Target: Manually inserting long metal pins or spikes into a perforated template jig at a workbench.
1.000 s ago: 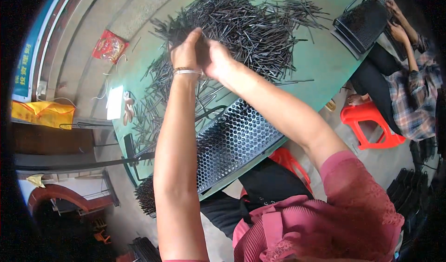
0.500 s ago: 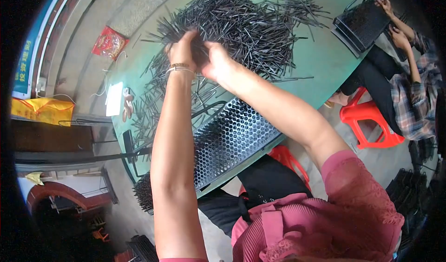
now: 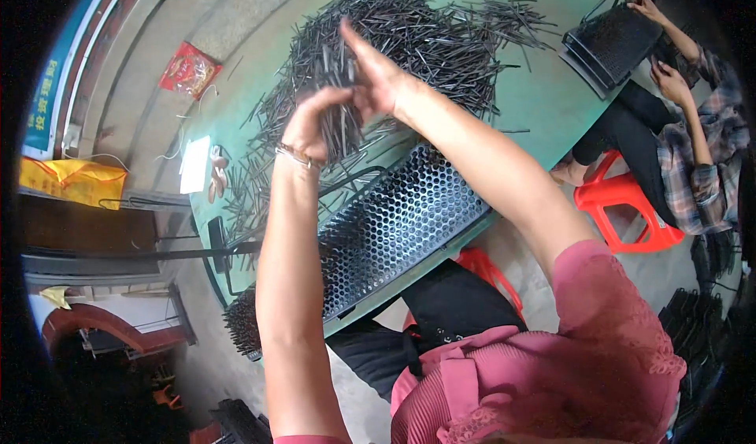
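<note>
Both forearms are bare. The left hand [image 3: 311, 121] has a thin metal bracelet [image 3: 298, 156] at the wrist. The right hand [image 3: 376, 78] wears nothing. A pink pleated top with short, textured lace-like sleeves covers the torso, above dark trousers.

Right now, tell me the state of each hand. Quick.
Left hand: closed around a bunch of thin dark metal rods, lifted above the green table.
Right hand: open, fingers spread, touching the top of the same bunch.

Bare green table [image 3: 543, 101] right of the rod pile [image 3: 409, 42]; perforated tray [image 3: 394, 223] blocks the near edge
</note>
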### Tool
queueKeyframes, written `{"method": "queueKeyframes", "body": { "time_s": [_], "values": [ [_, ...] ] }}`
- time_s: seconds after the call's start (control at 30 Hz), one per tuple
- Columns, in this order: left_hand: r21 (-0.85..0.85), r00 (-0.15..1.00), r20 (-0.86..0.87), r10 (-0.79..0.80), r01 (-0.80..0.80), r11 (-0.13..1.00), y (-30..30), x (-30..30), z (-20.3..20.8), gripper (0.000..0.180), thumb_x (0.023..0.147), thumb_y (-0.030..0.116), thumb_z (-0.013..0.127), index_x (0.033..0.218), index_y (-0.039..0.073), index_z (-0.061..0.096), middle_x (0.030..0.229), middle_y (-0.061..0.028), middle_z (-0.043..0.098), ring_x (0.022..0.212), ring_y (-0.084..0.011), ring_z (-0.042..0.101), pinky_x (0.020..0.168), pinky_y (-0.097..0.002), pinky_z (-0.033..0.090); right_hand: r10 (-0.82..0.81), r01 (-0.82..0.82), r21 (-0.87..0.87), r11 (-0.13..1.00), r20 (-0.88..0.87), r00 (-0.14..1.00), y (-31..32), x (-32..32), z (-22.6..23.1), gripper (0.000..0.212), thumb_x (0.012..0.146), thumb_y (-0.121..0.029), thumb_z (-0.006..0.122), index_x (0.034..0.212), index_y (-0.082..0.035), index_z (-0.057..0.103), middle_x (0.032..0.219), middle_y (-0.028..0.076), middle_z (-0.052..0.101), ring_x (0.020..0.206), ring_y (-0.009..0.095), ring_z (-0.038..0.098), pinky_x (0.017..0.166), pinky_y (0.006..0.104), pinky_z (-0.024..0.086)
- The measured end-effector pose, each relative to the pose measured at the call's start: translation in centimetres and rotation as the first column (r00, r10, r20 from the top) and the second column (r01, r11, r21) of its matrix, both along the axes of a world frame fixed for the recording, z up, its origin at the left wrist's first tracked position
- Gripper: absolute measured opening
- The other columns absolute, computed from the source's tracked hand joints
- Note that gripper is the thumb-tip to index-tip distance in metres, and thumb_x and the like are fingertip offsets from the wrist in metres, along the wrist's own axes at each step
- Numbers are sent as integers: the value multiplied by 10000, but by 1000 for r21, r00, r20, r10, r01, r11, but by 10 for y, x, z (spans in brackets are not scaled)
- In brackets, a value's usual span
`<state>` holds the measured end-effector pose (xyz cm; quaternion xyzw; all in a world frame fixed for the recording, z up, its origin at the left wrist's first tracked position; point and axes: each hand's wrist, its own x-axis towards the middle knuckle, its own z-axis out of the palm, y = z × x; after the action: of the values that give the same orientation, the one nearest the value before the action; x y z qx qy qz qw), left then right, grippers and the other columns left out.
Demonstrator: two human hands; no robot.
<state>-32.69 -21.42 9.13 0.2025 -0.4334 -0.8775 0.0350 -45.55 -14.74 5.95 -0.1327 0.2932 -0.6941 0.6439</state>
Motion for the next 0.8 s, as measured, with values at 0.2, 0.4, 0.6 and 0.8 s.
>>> {"method": "queueKeyframes", "body": {
  "time_s": [0.2,0.4,0.6,0.8],
  "values": [
    [-107,992,-37,-117,112,988,23,16,5,259,760,67,619,995,-40,586,835,-96,629,708,-176,619,621,-316,548,331,-376,-222,900,-214,919,-11,-15,5,1087,738,-756,506,1373,83,231,1130,339,554,1088,342,567,949,441,449],
    [-138,990,94,-108,120,983,31,36,15,253,739,67,636,966,-37,593,807,-98,628,644,-162,605,552,-285,531,390,-451,-259,854,-256,885,-4,-5,3,942,807,-689,488,1326,87,369,1137,287,567,1028,321,595,916,437,475],
    [-49,996,57,-74,77,996,29,31,-2,277,800,92,611,1020,-66,551,844,-88,600,702,-146,562,602,-271,512,-157,143,-306,941,-21,987,-14,7,19,340,822,-248,699,1026,5,600,907,95,655,823,173,646,806,293,548],
    [-243,998,39,53,-42,969,39,41,-1,297,818,110,627,1020,-99,567,774,-71,572,659,-137,547,592,-248,489,-126,91,-191,977,-180,975,-24,-2,11,303,828,-325,693,932,-48,629,744,7,596,638,106,589,582,251,499]
  ]
}}
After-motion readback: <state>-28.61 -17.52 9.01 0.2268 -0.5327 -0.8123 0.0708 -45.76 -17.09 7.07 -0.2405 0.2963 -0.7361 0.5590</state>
